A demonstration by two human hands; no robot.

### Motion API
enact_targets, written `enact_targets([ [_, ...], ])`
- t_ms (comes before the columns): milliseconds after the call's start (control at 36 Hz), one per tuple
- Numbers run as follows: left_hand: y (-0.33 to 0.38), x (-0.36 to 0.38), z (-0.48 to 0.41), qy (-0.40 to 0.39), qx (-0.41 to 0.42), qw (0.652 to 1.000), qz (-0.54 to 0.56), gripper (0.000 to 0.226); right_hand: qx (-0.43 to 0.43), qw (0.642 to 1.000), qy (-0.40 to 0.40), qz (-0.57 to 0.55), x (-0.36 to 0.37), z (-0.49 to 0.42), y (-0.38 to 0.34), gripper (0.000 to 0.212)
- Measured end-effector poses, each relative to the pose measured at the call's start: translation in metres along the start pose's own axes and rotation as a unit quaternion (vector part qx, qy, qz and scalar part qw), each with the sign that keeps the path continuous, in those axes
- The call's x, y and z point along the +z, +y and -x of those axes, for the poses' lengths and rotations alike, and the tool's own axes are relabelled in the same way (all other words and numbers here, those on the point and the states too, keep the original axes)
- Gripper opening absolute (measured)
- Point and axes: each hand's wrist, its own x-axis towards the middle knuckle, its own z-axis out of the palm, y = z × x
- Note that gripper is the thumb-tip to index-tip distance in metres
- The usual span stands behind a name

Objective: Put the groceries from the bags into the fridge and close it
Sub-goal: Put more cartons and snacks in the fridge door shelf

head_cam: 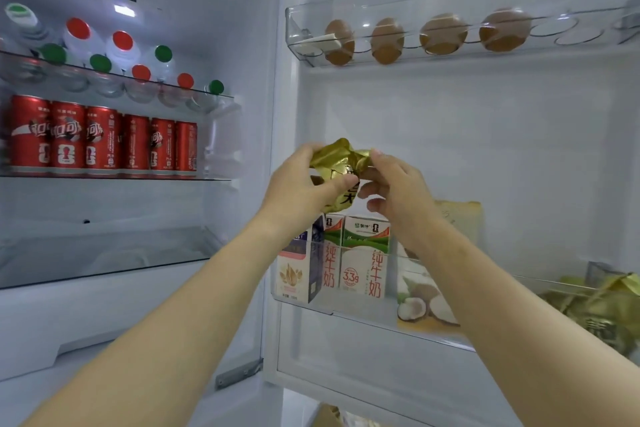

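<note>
While raised, both hands (304,180) pinch gold pkt (341,166).

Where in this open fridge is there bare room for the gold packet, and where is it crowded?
Free: the glass shelf under the cans; the egg tray right of the eggs. Crowded: the bottle shelf, the can row, the door bin holding cartons.
</note>
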Motion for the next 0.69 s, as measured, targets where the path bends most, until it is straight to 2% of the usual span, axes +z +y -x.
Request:
enact_targets([
  [83, 0.002, 0.008, 0.002, -0.026, 0.037, 0.999, -0.028, 0.033, -0.012, 1.0, 0.0, 0.013, -0.006, 0.004, 0.001, 0.008],
  [222, -0.009, 0.011, 0.002, -0.061, 0.02, 0.994, -0.087, 0.043, -0.022, 0.992, 0.063, 0.104, -0.011, 0.003, 0.011, 0.018],
  [333, -0.033, 0.011, 0.007, -0.023, 0.036, 0.985, -0.168, 0.032, 0.037, 0.98, 0.01, 0.197, -0.014, 0.0, 0.017, 0.017],
  [472, -0.049, 0.015, 0.012, -0.064, 0.034, 0.966, -0.249, 0.03, 0.1, 0.963, -0.038, 0.246, -0.012, -0.004, 0.021, 0.012],
  [583, -0.05, 0.009, 0.01, -0.067, 0.021, 0.965, -0.253, 0.032, 0.099, 0.943, -0.061, 0.312, -0.009, -0.005, 0.023, 0.011],
  [694, -0.049, 0.009, 0.01, -0.084, 0.017, 0.96, -0.265, 0.032, 0.076, 0.907, -0.1, 0.403, -0.005, -0.002, 0.022, 0.013],
])
